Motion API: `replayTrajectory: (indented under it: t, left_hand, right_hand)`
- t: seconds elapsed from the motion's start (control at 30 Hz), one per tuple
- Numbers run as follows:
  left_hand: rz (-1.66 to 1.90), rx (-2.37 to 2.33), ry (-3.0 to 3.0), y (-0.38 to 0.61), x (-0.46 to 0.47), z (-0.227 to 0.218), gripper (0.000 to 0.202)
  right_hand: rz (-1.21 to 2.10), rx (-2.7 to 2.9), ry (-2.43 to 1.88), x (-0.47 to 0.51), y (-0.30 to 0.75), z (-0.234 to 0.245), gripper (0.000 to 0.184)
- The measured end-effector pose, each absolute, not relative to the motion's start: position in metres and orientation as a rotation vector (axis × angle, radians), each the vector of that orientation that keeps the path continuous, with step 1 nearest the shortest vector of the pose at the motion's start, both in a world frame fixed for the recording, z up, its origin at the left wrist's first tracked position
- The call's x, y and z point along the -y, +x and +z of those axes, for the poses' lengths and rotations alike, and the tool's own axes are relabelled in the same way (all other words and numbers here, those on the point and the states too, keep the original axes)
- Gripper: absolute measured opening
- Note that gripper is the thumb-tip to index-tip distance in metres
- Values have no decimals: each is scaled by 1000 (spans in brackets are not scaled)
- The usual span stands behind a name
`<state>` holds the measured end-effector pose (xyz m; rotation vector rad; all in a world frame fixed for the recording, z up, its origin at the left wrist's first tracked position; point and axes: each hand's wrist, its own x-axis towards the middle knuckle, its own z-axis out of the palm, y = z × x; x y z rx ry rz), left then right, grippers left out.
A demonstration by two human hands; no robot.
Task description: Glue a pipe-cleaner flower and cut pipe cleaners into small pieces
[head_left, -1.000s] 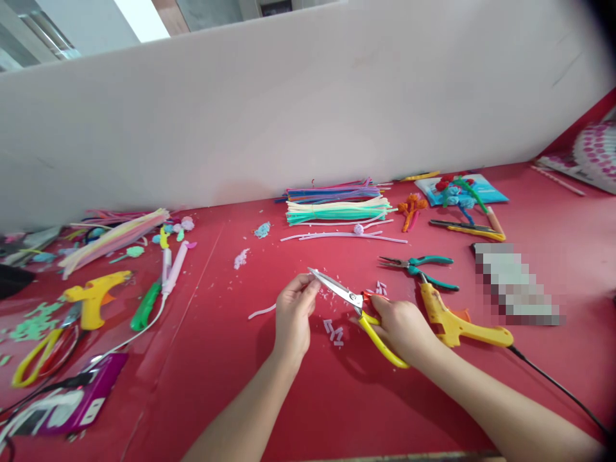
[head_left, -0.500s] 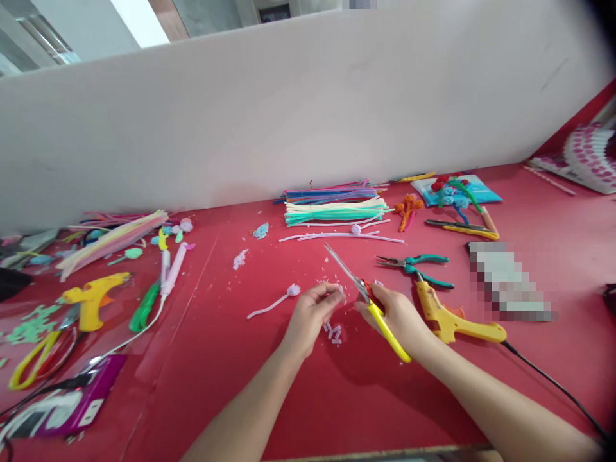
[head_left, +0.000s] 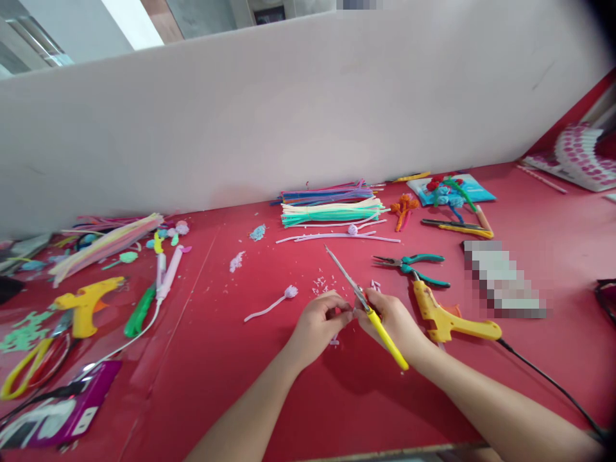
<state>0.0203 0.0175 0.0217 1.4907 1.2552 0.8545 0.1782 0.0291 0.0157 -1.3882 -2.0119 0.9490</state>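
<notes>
My right hand (head_left: 392,321) grips yellow-handled scissors (head_left: 363,300), blades shut and pointing up-left over the red table (head_left: 269,378). My left hand (head_left: 317,321) is closed in a pinch just left of the scissors' pivot, over a few short pale pipe-cleaner bits; what the fingers hold is too small to make out. A pale pink stem with a fluffy tip (head_left: 272,303) lies left of my left hand.
Teal pliers (head_left: 414,266) and a yellow glue gun (head_left: 447,317) with its black cord lie right of my hands. Bundled pipe cleaners (head_left: 332,205) sit by the white partition (head_left: 289,109). At the left lie another glue gun (head_left: 84,301), a green tool (head_left: 139,311) and more scissors (head_left: 24,369).
My left hand let the blade tip go and drew down to the cut bits beside the scissors' pivot. The scissors swung more upright. The pink stem now lies uncovered on the table.
</notes>
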Motion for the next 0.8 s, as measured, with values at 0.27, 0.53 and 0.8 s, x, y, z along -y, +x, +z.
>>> replayTrajectory:
  t: [0.27, 0.53, 0.8]
  left_hand:
    - [897, -1357, 1661, 25, -13, 20, 9]
    - [967, -1347, 1566, 25, -15, 22, 7]
    - [1298, -1372, 937, 11, -25, 22, 14]
  right_hand:
    - [881, 2051, -1461, -28, 177, 16, 10]
    - [803, 2103, -1467, -30, 178, 17, 14]
    - [437, 2343, -1615, -32, 186, 16, 29]
